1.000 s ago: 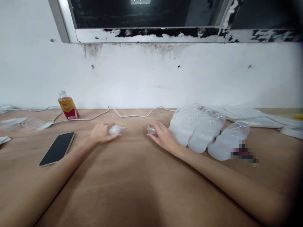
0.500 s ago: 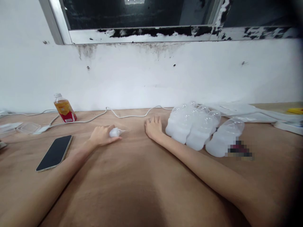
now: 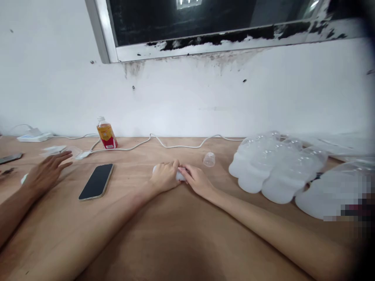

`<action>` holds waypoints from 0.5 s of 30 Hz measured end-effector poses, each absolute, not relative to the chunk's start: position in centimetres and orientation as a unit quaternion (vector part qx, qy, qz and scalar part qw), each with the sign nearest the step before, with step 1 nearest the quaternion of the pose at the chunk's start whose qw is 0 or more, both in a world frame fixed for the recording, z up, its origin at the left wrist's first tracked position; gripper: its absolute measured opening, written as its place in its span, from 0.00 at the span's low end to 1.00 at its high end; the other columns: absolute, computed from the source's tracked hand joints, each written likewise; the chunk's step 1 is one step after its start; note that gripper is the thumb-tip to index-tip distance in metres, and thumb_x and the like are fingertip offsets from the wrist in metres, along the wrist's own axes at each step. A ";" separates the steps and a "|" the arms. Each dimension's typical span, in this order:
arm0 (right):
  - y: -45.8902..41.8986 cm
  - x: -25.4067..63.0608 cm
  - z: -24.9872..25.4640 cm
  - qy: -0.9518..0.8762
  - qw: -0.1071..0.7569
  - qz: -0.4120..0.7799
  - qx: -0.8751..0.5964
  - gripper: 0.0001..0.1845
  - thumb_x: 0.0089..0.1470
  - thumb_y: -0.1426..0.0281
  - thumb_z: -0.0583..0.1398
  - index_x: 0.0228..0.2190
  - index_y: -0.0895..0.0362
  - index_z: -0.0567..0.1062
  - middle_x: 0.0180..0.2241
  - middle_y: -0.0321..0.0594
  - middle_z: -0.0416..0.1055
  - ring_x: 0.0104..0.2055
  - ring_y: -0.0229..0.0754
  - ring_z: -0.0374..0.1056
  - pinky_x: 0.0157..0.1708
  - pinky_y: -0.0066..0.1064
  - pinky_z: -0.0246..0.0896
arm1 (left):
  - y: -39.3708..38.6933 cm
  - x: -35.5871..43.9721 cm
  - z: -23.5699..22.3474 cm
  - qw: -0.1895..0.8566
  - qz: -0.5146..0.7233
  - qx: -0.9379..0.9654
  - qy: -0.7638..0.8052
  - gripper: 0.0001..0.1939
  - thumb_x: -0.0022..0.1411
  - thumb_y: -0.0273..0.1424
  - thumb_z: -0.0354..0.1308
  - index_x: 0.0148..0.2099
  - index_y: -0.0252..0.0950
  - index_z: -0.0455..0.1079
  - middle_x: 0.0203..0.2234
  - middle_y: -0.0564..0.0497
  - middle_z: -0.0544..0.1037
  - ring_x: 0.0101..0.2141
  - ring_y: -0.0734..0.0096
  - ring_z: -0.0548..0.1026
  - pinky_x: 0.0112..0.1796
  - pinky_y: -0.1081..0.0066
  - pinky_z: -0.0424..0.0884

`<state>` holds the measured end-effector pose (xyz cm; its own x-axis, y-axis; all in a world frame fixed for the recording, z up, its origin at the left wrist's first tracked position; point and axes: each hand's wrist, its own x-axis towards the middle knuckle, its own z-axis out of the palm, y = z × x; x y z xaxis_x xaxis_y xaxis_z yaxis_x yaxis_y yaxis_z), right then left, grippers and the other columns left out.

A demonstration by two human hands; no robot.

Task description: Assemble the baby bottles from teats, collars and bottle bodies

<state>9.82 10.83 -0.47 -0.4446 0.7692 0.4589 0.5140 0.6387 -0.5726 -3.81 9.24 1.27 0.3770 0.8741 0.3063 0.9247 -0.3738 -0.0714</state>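
My left hand point(image 3: 164, 177) is closed round a small white squeeze bottle point(image 3: 179, 176) lying on the wooden table point(image 3: 175, 242). My right hand point(image 3: 197, 180) meets it from the right, fingertips pinched on the bottle's tip end. A small clear cap point(image 3: 209, 159) stands on the table just beyond my right hand, free of both hands. Most of the bottle is hidden by my fingers.
A bag of clear plastic bottles point(image 3: 272, 168) lies at the right. A black phone point(image 3: 97, 181) lies left of my hands, a drink bottle point(image 3: 106, 134) and a white cable point(image 3: 175, 144) near the wall. Another person's hand point(image 3: 47, 173) rests flat at the far left.
My right hand left the clear cap on the table and came back to the white bottle in my left hand. The view swung left, bringing another person's hand into sight.
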 end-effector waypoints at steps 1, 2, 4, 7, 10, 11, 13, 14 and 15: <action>10.9 9.9 -0.4 -0.832 0.358 0.177 -0.386 0.16 0.55 0.65 0.47 0.29 0.61 0.69 0.23 0.39 0.69 0.27 0.38 0.65 0.28 0.27 0.55 | 9.3 -3.9 1.4 0.113 -0.105 -0.822 -0.548 0.17 0.49 0.37 0.53 0.41 0.35 0.57 0.33 0.47 0.74 0.34 0.61 0.73 0.33 0.67 0.66; 10.9 10.0 -0.4 -0.834 0.355 0.175 -0.385 0.15 0.55 0.65 0.47 0.30 0.61 0.69 0.22 0.39 0.68 0.26 0.38 0.65 0.28 0.27 0.55 | 9.3 -3.9 1.5 0.111 -0.102 -0.822 -0.549 0.18 0.49 0.38 0.52 0.42 0.35 0.57 0.33 0.47 0.74 0.34 0.60 0.73 0.33 0.67 0.66; 10.8 10.0 -0.4 -0.836 0.352 0.175 -0.384 0.14 0.55 0.66 0.47 0.31 0.61 0.69 0.23 0.39 0.68 0.26 0.38 0.65 0.27 0.27 0.55 | 9.3 -4.0 1.7 0.106 -0.098 -0.823 -0.550 0.19 0.50 0.39 0.52 0.42 0.35 0.56 0.33 0.46 0.74 0.34 0.60 0.73 0.33 0.66 0.66; 10.6 9.9 -0.5 -0.835 0.355 0.175 -0.382 0.14 0.55 0.66 0.47 0.33 0.61 0.68 0.25 0.41 0.69 0.27 0.39 0.65 0.28 0.28 0.56 | 9.3 -3.9 1.8 0.099 -0.092 -0.823 -0.551 0.19 0.50 0.40 0.51 0.42 0.34 0.56 0.33 0.45 0.74 0.34 0.58 0.73 0.32 0.65 0.67; 10.8 9.9 -0.7 -0.835 0.366 0.175 -0.373 0.12 0.54 0.67 0.48 0.33 0.60 0.68 0.29 0.42 0.70 0.30 0.40 0.66 0.29 0.29 0.57 | 9.3 -3.9 2.0 0.091 -0.085 -0.822 -0.555 0.21 0.50 0.42 0.51 0.42 0.34 0.56 0.32 0.44 0.74 0.33 0.56 0.73 0.31 0.64 0.67; 10.8 9.9 -0.8 -0.835 0.370 0.173 -0.370 0.12 0.54 0.67 0.48 0.33 0.59 0.68 0.30 0.42 0.70 0.31 0.40 0.66 0.30 0.29 0.58 | 9.3 -3.9 2.0 0.088 -0.083 -0.822 -0.556 0.21 0.49 0.42 0.51 0.42 0.34 0.56 0.32 0.43 0.74 0.33 0.56 0.73 0.30 0.64 0.67; 11.0 9.9 -1.0 -0.835 0.376 0.170 -0.364 0.11 0.54 0.67 0.48 0.34 0.59 0.67 0.32 0.42 0.70 0.33 0.41 0.66 0.32 0.30 0.59 | 9.3 -3.9 2.1 0.083 -0.080 -0.822 -0.557 0.21 0.49 0.42 0.51 0.42 0.34 0.56 0.31 0.43 0.74 0.33 0.55 0.73 0.30 0.64 0.67; 11.1 10.0 -1.0 -0.837 0.377 0.167 -0.361 0.11 0.54 0.67 0.49 0.34 0.58 0.67 0.32 0.42 0.71 0.34 0.41 0.66 0.32 0.31 0.59 | 9.3 -3.9 2.1 0.081 -0.080 -0.822 -0.557 0.21 0.49 0.41 0.51 0.42 0.34 0.56 0.31 0.43 0.74 0.33 0.55 0.73 0.30 0.64 0.67; 11.1 10.0 -1.1 -0.838 0.377 0.164 -0.359 0.11 0.54 0.67 0.49 0.34 0.58 0.68 0.32 0.42 0.71 0.34 0.42 0.66 0.33 0.31 0.59 | 9.3 -3.9 2.0 0.079 -0.081 -0.822 -0.557 0.20 0.49 0.41 0.51 0.42 0.34 0.56 0.31 0.43 0.74 0.33 0.55 0.73 0.30 0.64 0.67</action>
